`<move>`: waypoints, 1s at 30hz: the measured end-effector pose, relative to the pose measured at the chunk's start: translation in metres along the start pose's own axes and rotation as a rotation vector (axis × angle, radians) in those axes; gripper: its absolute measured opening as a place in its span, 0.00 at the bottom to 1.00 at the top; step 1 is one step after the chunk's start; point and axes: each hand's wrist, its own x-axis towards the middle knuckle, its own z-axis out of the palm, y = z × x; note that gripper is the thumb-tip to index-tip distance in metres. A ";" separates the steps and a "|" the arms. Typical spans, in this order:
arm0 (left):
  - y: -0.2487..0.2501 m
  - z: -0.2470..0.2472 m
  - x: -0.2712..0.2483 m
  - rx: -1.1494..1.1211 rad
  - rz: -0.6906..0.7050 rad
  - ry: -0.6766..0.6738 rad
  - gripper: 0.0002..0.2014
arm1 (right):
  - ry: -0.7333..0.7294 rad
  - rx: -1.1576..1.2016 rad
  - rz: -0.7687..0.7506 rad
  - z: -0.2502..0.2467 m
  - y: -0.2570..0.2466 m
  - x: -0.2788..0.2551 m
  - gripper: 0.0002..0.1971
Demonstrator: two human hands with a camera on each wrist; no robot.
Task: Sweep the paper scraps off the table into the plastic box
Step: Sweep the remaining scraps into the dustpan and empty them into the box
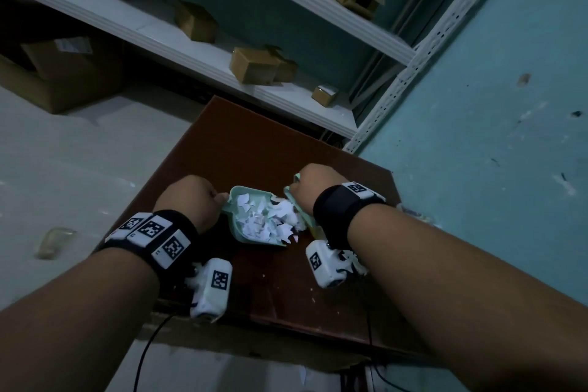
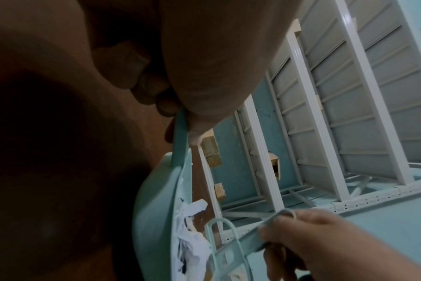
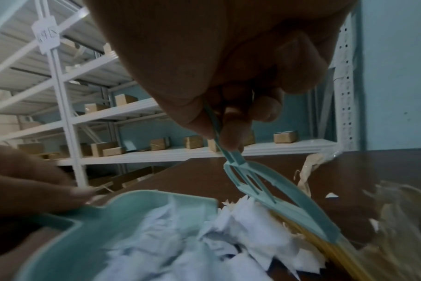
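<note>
On the table (image 1: 286, 143): my left hand (image 1: 191, 197) pinching the handle of a green dustpan (image 1: 251, 232) heaped with paper scraps (image 1: 270, 219), my right hand (image 1: 315, 183) gripping a small green brush (image 3: 289, 205) at its mouth.

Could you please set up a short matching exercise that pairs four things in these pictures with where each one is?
Things:
1. dustpan
2. brush
3. paper scraps
4. cardboard boxes

Places:
a. on the white shelves
b. heaped inside the dustpan
c. handle pinched by the left hand
d. handle gripped by the right hand

Pairs: 1-c, 2-d, 3-b, 4-a
</note>
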 end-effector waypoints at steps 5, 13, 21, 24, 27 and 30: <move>0.012 0.011 0.001 -0.025 0.002 -0.017 0.19 | 0.043 0.081 -0.087 -0.008 -0.012 -0.012 0.18; 0.006 0.021 0.000 -0.304 -0.070 -0.016 0.17 | 0.301 0.393 -0.026 -0.010 0.036 -0.074 0.16; 0.012 0.024 -0.013 -0.426 -0.140 -0.004 0.17 | 0.609 0.916 0.320 0.045 0.094 -0.113 0.16; 0.017 0.023 -0.017 -0.472 -0.135 0.031 0.17 | 0.636 1.028 0.360 0.041 0.108 -0.110 0.16; 0.025 0.020 -0.021 -0.502 -0.136 0.069 0.18 | 0.688 1.089 0.330 0.034 0.120 -0.108 0.16; 0.032 0.018 -0.020 -0.581 -0.142 0.072 0.19 | 0.725 1.090 0.300 0.029 0.134 -0.109 0.16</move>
